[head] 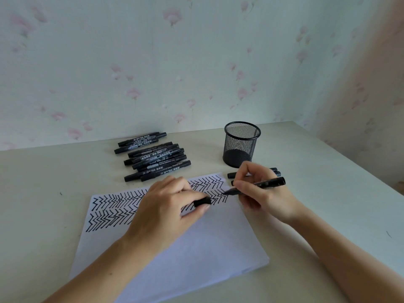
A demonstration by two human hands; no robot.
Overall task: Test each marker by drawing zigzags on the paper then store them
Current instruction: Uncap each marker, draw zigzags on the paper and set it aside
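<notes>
Two bare forearms reach in from the bottom edge over a white sheet of paper [196,243] that lies slightly skewed on a pale, smooth tabletop [317,193]. Rows of black zigzag strokes [113,209] run across the far half of the sheet, while its near half is unmarked. Resting on the sheet's middle, the left hand [166,206] has its fingers curled, with thumb and fingers pinching a short black marker cap [202,201] that points to the right. Just to the right of that cap, the right hand [260,191] grips a slim black marker [262,185] in a writing hold, fingers wrapped round the barrel; the uncapped tip touches the paper at the right end of the zigzag rows and the rear end sticks out to the right past the knuckles. Partly hidden behind this hand, a few more capped black markers [276,171] lie on the table beside the sheet's far right corner. Farther back stands a round black wire-mesh pen holder [241,144], upright, with nothing showing above its rim. Left of the holder, beyond the paper's far edge, a loose heap of black markers with white printed labels [153,157] lies against a floral-papered wall [153,73].
</notes>
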